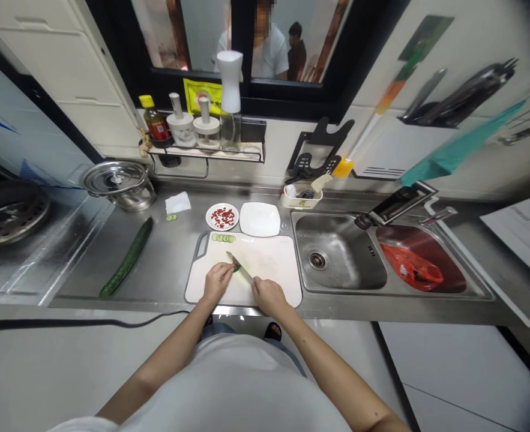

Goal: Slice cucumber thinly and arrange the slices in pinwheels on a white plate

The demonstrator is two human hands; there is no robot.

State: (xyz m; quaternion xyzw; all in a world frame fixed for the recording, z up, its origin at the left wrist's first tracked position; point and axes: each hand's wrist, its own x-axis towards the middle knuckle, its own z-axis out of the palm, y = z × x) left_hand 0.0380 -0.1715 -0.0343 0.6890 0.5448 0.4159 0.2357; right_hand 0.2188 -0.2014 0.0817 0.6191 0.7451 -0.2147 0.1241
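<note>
On the white cutting board (pixel 271 264), my right hand (pixel 268 295) is closed round the handle of a kitchen knife (pixel 243 270). Its blade points away and to the left. My left hand (pixel 217 281) pinches a small dark green piece, apparently cucumber (pixel 236 266), beside the blade; the fingers partly cover it. A row of thin cucumber slices (pixel 223 238) lies at the board's far left. Beyond the board are a plate of chopped red pieces (pixel 223 216) and a white square plate (pixel 260 219). To the left, a whole cucumber (pixel 127 258) rests on the steel counter.
A lidded steel pot (pixel 119 184) stands at the back left, near a white paper (pixel 177 203) with cucumber slices. Right of the board is a double sink (pixel 341 288) with a red plastic bag (pixel 411 269). A wall rack (pixel 206 154) holds bottles and jars.
</note>
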